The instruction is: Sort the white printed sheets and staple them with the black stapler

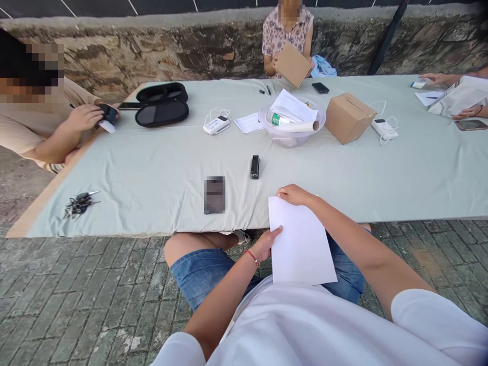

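Observation:
A blank white sheet of paper (301, 249) lies over my lap, its far end resting at the table's near edge. My left hand (268, 241) grips its left edge, thumb on top and the other fingers underneath. At the far left corner, my right hand (293, 194) is closed on the paper's top edge, with its fingertips bent over it. Just beyond the paper, a small black stapler (255, 167) lies on the tablecloth. Left of that is a dark flat object (214, 195), blurred out in the picture.
On the cloth-covered table (152, 168) are keys (79, 204), an open black case (162, 107), a plastic basin (292, 138) of papers, a cardboard box (348, 118) and white power strips (216, 125). A person across holds a cardboard box (293, 64); others sit left and right.

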A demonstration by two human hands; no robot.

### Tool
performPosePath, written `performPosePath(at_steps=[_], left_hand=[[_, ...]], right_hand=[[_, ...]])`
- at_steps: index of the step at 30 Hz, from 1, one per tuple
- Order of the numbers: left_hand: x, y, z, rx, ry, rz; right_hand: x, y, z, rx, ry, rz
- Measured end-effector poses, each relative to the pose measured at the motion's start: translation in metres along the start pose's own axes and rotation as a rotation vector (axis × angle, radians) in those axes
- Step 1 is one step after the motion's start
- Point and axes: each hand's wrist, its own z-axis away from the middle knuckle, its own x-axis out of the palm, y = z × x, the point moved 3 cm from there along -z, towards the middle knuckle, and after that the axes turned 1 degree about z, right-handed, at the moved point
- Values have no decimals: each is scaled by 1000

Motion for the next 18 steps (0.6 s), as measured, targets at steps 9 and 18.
performPosePath(at_steps=[9, 18], left_hand=[[-7, -11, -7, 94, 102, 89], [-4, -9, -7, 123, 44, 114]], right_hand=[[19, -7, -16, 45, -76, 143], [19, -16, -15, -75, -21, 243]])
